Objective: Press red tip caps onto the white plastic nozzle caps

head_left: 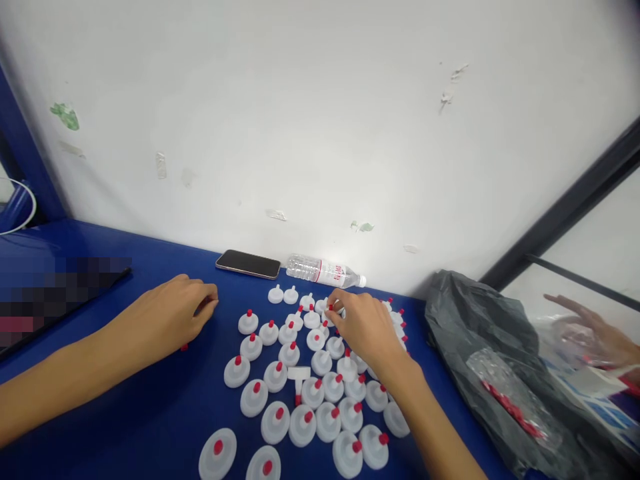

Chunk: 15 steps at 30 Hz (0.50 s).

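Lids (302, 430) sit mostly nozzle-up, lower centre, likely for top access. Right hand (367, 327) pinches red tip (331, 308); left hand (170, 317) curls, grip unclear.

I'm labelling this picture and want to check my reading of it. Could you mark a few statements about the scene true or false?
1. The bottle lies on its side. True.
2. The phone is to the right of the bottle. False: it lies to the left of it.
3. The right hand has its fingertips at a red cap. True.
4. The left hand grips the bottle. False: it is apart from the bottle, over the blue table.
5. A clear bag with red pieces in it lies on the dark plastic bag. True.
6. Every white piece wears a red cap. False: the white piece nearest the phone has none.
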### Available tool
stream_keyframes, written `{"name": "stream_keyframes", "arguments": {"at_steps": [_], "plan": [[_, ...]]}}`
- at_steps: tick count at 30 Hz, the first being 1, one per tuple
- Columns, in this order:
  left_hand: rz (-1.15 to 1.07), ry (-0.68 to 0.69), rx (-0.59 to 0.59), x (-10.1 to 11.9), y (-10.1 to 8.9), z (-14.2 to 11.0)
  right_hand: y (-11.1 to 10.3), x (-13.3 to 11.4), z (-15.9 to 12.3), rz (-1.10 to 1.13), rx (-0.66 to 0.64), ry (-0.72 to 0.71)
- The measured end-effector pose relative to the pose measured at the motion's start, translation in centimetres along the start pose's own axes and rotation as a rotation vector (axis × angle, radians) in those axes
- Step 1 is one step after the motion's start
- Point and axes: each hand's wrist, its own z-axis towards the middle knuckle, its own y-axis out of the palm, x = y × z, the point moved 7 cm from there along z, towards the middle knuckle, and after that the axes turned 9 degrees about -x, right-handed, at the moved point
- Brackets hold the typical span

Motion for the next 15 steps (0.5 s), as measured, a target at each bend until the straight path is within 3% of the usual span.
{"name": "stream_keyframes", "arguments": {"at_steps": [6,11,15], "plan": [[0.009,0.013,-0.030,0.2,0.8,-0.8,0.1,0.4,0.2,-0.013,-0.017,0.029],[-0.010,0.016,-0.090,0.2,1.5,-0.6,-1.3,2.4,0.0,-0.065,0.032,0.196],[-0.025,0.010,-0.102,0.4,1.5,-0.5,-0.8,3.7,-0.1,-0.094,-0.014,0.288]]}}
